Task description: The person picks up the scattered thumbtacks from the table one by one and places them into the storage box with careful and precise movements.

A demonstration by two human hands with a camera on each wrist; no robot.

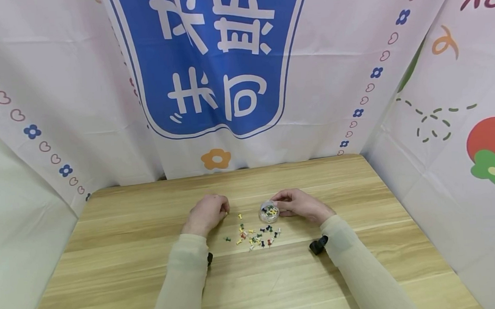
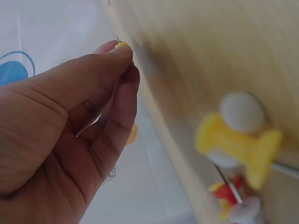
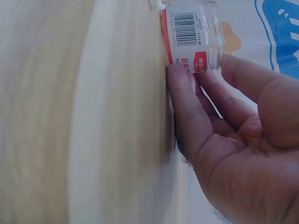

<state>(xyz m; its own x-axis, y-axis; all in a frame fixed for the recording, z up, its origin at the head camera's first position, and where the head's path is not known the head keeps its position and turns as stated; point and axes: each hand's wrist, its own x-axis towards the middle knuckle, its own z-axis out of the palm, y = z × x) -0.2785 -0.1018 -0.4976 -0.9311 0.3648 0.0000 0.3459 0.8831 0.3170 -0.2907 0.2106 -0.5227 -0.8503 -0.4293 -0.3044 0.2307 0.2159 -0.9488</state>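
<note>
Between thumb and fingertip, my left hand (image 1: 208, 211) pinches a yellow push pin (image 2: 121, 44), its metal point sticking up in the left wrist view. My right hand (image 1: 300, 204) holds a small clear round jar (image 3: 205, 28) by its side, fingers at the label and thumb near the rim. The jar stands upright on the table with several coloured push pins inside. In front of both hands lie many loose push pins, among them a yellow push pin (image 1: 240, 216), a green push pin (image 1: 228, 239) and a red push pin (image 1: 270, 242).
The wooden table (image 1: 122, 256) has its far edge against a white printed cloth (image 1: 81, 150) with a blue sign. Another printed cloth (image 1: 436, 185) hangs at the right. A black wrist strap (image 1: 319, 245) is on the right forearm.
</note>
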